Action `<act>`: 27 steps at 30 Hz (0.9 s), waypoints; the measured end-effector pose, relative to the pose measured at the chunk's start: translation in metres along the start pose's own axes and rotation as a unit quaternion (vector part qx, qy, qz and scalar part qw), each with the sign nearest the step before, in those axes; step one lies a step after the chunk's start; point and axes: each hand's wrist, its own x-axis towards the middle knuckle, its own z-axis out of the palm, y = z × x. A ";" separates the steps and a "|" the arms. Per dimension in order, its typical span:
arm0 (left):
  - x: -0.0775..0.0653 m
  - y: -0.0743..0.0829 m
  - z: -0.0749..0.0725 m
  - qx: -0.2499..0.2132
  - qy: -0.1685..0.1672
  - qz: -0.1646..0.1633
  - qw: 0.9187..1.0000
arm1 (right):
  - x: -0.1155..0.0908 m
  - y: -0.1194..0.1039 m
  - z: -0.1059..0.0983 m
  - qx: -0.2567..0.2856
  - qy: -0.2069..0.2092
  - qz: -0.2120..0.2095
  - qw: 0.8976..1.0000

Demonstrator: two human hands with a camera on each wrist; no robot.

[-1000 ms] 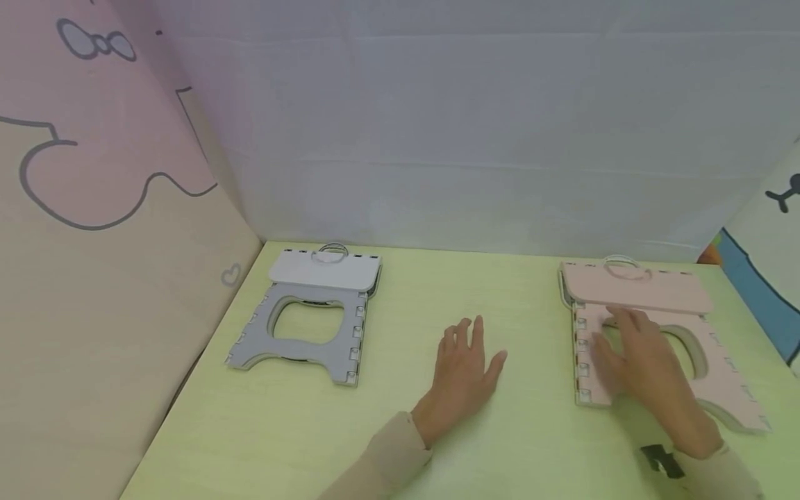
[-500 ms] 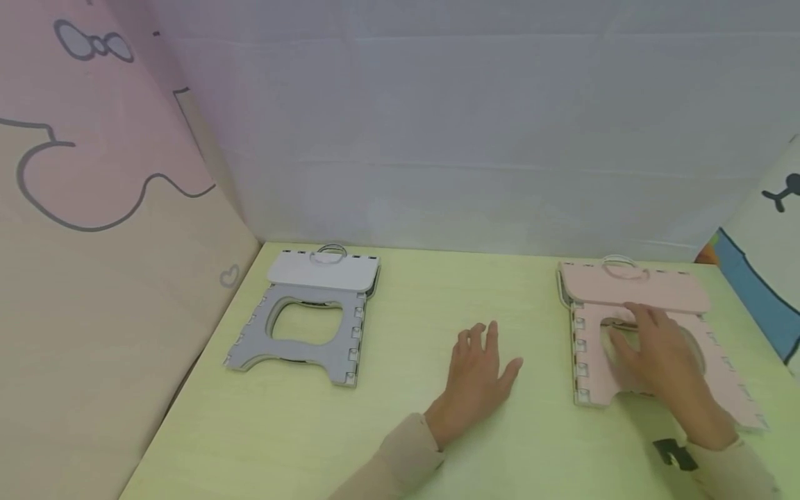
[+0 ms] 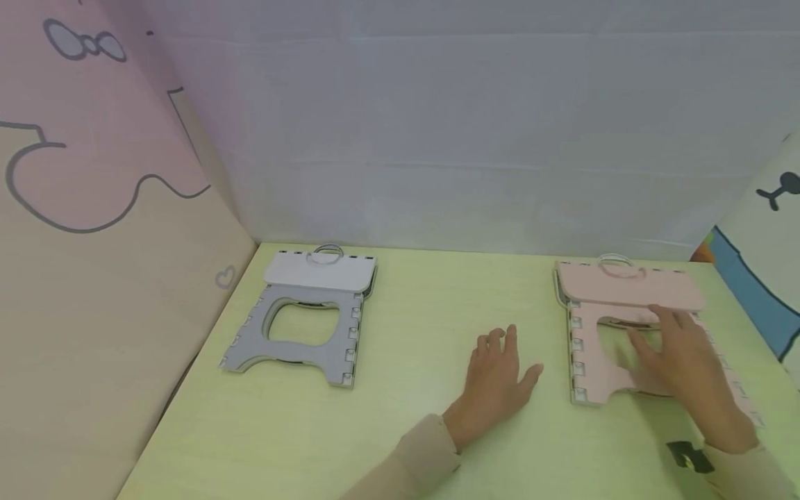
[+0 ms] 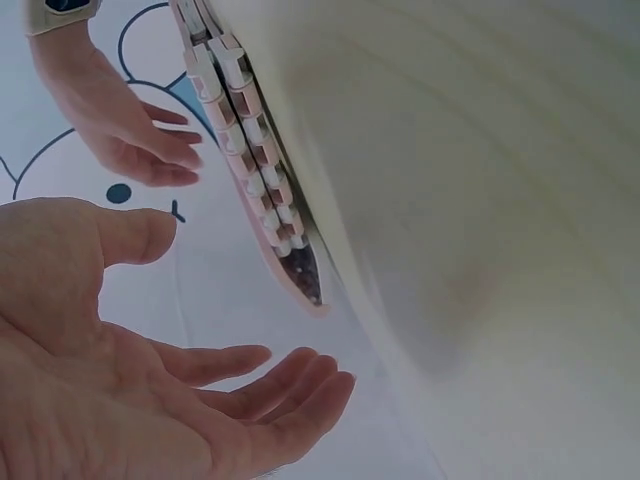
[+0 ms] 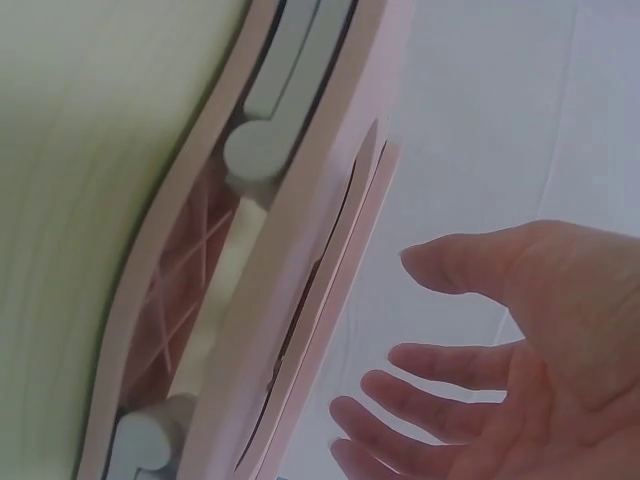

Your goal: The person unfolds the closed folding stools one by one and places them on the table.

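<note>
A pink folding step stool (image 3: 596, 361) lies folded flat at the right of the table, its top panel and carry loop toward the back wall. Over its cut-out hovers my right hand (image 3: 690, 364); in the right wrist view, the relaxed fingers (image 5: 430, 410) are apart from the stool's edge and hold nothing. My left hand (image 3: 494, 382) is spread over the table between the two stools, nearer the pink one, also holding nothing. At the left lies a grey folding step stool (image 3: 250, 333) with a white top panel, likewise folded flat, away from both hands.
The light yellow-green table (image 3: 425, 312) meets a pale back wall (image 3: 469, 139). A printed left wall (image 3: 125, 292) and a printed right wall (image 3: 762, 264) stand along its sides. A small black object (image 3: 687, 457) sits by the right sleeve.
Both hands have drifted to the right, the right hand across the pink stool and the left hand over the table. Neither stool has visibly moved on the table; the head view has shifted slightly.
</note>
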 end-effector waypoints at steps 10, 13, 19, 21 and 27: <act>0.004 0.013 0.005 -0.020 -0.018 0.010 1.000 | -0.004 0.013 -0.007 -0.014 -0.048 0.066 0.997; 0.006 0.015 0.007 -0.022 -0.020 0.009 1.000 | -0.004 0.013 -0.008 -0.030 -0.036 0.073 0.996; 0.010 0.022 0.011 -0.024 -0.021 0.014 0.999 | -0.006 0.016 -0.011 -0.045 -0.011 0.069 0.997; 0.012 0.025 0.012 -0.028 -0.023 0.012 0.999 | -0.006 0.019 -0.013 -0.045 -0.027 0.083 0.995; 0.015 0.034 0.014 -0.047 -0.040 0.005 0.998 | -0.010 0.028 -0.013 -0.052 -0.031 0.108 0.992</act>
